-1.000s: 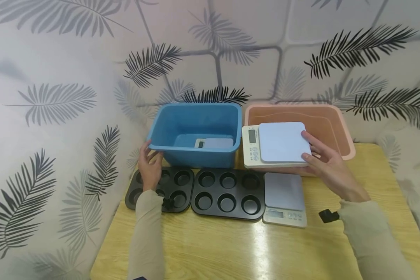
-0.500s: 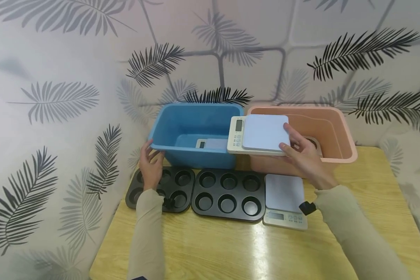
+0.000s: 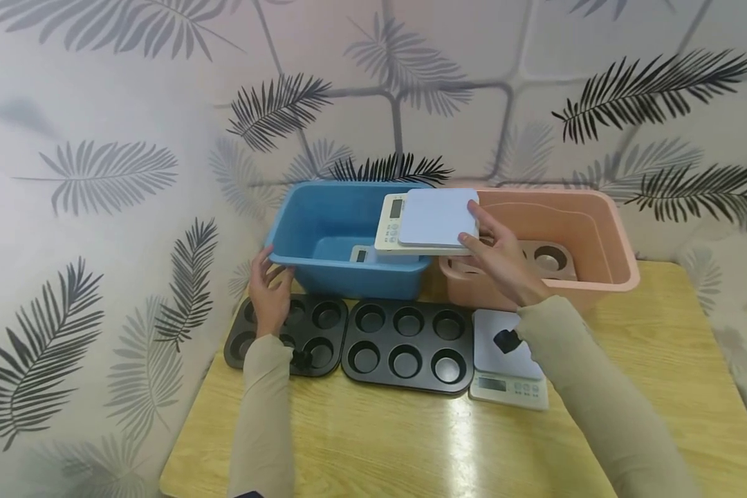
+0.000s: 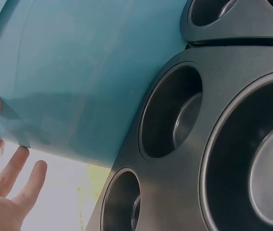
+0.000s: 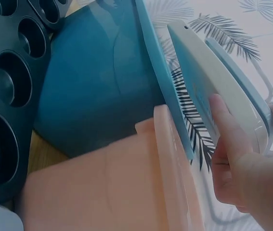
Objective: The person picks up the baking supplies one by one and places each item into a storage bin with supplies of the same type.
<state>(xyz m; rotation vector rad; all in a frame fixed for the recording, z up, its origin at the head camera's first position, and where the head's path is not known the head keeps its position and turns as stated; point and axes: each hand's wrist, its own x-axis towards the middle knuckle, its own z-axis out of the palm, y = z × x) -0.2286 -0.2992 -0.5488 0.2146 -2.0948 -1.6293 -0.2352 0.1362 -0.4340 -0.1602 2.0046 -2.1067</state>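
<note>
Head view: I read the right hand pinching a white scale by its right edge, above the side-by-side rims of the blue bin and pink bin. The left hand is mostly spread, gripping nothing, its fingers touching the blue bin's left front corner. I note a second scale inside the blue bin; two muffin pans and a third scale lie on the table.

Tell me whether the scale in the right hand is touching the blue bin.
Apart. The right wrist view shows a strip of the patterned backdrop between the raised scale and the blue bin.
</note>
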